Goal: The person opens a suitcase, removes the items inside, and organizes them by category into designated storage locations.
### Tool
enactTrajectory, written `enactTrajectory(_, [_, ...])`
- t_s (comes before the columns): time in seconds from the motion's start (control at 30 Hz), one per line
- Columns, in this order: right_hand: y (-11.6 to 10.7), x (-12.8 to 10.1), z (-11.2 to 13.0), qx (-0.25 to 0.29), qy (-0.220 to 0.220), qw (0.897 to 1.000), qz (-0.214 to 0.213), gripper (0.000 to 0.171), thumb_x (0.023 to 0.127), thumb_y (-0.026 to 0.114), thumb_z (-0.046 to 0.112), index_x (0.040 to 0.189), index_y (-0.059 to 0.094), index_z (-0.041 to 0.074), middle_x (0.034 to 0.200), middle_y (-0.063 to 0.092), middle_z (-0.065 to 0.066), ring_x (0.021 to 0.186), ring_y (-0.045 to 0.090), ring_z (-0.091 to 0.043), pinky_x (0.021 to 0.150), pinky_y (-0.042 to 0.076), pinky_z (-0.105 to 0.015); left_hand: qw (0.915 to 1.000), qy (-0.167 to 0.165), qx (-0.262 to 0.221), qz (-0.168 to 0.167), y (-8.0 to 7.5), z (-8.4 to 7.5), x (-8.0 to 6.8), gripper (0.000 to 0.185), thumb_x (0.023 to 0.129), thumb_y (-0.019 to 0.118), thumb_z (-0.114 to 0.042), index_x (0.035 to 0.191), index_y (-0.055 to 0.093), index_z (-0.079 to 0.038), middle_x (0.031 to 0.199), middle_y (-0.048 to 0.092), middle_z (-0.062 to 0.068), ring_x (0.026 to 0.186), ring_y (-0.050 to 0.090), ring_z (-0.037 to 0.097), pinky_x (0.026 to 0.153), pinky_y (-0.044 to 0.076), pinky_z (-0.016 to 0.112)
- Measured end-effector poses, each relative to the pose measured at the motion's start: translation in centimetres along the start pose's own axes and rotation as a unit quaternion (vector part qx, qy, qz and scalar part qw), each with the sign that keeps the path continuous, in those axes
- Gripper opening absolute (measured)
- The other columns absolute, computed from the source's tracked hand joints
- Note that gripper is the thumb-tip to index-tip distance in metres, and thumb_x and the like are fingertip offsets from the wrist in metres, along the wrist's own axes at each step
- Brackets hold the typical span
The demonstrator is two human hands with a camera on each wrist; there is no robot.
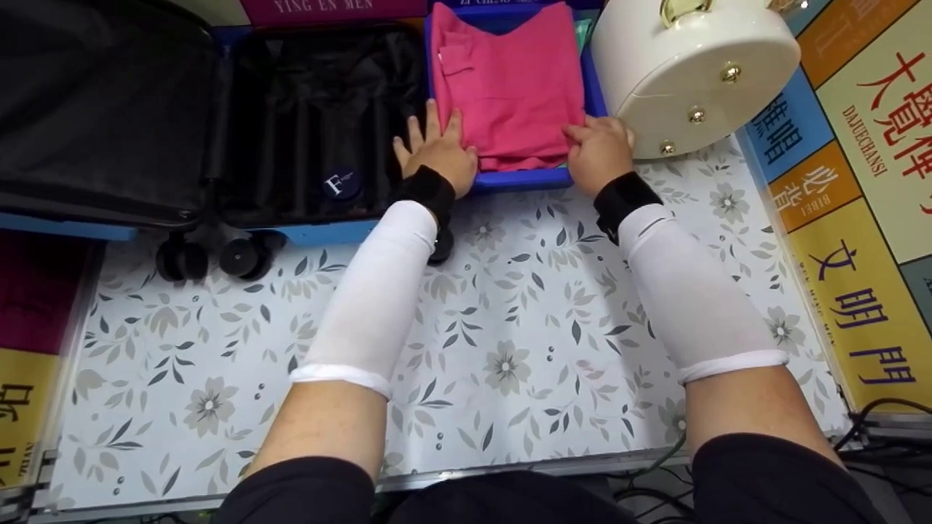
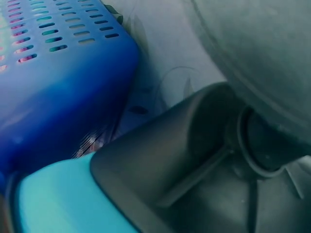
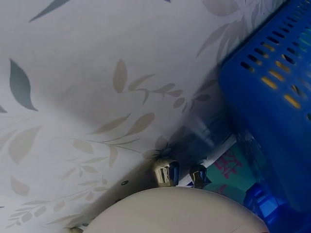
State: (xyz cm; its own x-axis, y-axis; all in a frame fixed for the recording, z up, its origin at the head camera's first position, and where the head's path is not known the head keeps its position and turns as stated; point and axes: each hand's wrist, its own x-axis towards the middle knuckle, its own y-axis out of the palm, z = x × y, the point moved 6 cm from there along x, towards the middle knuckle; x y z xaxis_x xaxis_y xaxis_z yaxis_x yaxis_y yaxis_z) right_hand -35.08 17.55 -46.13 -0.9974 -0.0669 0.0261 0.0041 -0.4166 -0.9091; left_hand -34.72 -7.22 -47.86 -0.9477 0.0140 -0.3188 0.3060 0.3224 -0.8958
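A folded pink garment (image 1: 513, 87) lies in a blue slotted basket (image 1: 520, 180) at the far middle of the table. My left hand (image 1: 437, 149) rests on the garment's near left corner, fingers straight and spread along the basket's left side. At the near right corner, the curled fingers of my right hand (image 1: 597, 149) pinch the cloth's edge. Both forearms wear white sleeves and black wrist straps. The basket wall fills the upper left of the left wrist view (image 2: 58, 82) and the right of the right wrist view (image 3: 272, 97); neither shows a hand.
An open black suitcase (image 1: 313, 124) with wheels (image 1: 240, 255) lies left of the basket; one wheel (image 2: 262, 141) sits close to my left wrist. A round white case (image 1: 692, 65) with gold studs stands right of the basket (image 3: 175, 213). A floral cover (image 1: 510, 327) spreads over the table.
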Motion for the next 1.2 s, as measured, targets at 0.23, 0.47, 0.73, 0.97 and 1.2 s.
enactTrajectory(0.23, [0.0,-0.1,-0.1,0.002,0.007,1.0,0.003,0.049,0.101,0.045,0.011,0.145,0.065,0.012,0.163,0.047,-0.015,0.151,0.038,-0.038,0.126,0.016,-0.054,1.0,0.002,-0.003,-0.007,-0.2,-0.1,-0.5,0.069,0.11,0.03,-0.056,0.168,-0.003,-0.041,0.175,-0.026,-0.004,0.165,-0.01,0.036,0.13,-0.004,0.064])
enactTrajectory(0.47, [0.1,-0.1,-0.2,-0.001,0.005,1.0,0.008,0.05,0.101,0.045,0.012,0.147,0.063,0.012,0.164,0.046,-0.015,0.152,0.036,-0.038,0.126,0.013,-0.055,1.0,0.0,-0.007,0.003,-0.2,-0.1,-0.5,0.071,0.109,0.031,-0.058,0.168,-0.006,-0.041,0.174,-0.027,-0.002,0.164,-0.011,0.038,0.13,-0.005,0.063])
enactTrajectory(0.73, [0.1,0.0,-0.4,0.012,-0.024,1.0,-0.013,0.048,0.1,0.046,0.014,0.144,0.066,0.01,0.163,0.046,-0.018,0.148,0.04,-0.04,0.121,0.02,-0.056,0.9996,0.02,-0.003,0.018,-0.8,0.3,-2.0,0.081,0.106,0.028,-0.07,0.166,-0.016,-0.038,0.175,-0.026,0.004,0.164,-0.009,0.041,0.13,-0.008,0.063])
enactTrajectory(0.97, [-2.1,-0.8,-1.0,0.093,-0.044,0.994,-0.039,0.048,0.102,0.058,0.016,0.149,0.059,0.007,0.166,0.041,-0.019,0.152,0.036,-0.039,0.13,0.019,-0.05,0.999,0.019,-0.037,0.017,-3.6,4.9,-4.3,0.087,0.101,0.024,-0.08,0.167,-0.014,-0.038,0.175,-0.021,0.008,0.164,-0.007,0.04,0.129,-0.008,0.064])
enactTrajectory(1.2, [-7.8,-2.3,-2.1,0.142,-0.053,0.967,-0.204,0.031,0.099,0.06,0.013,0.123,0.074,0.0,0.135,0.069,-0.016,0.133,0.055,-0.029,0.12,0.036,-0.031,0.9982,-0.006,-0.06,0.001,-6.0,11.5,-7.0,0.092,0.1,0.023,-0.08,0.17,-0.008,-0.029,0.177,-0.009,0.014,0.164,0.0,0.042,0.129,-0.005,0.065])
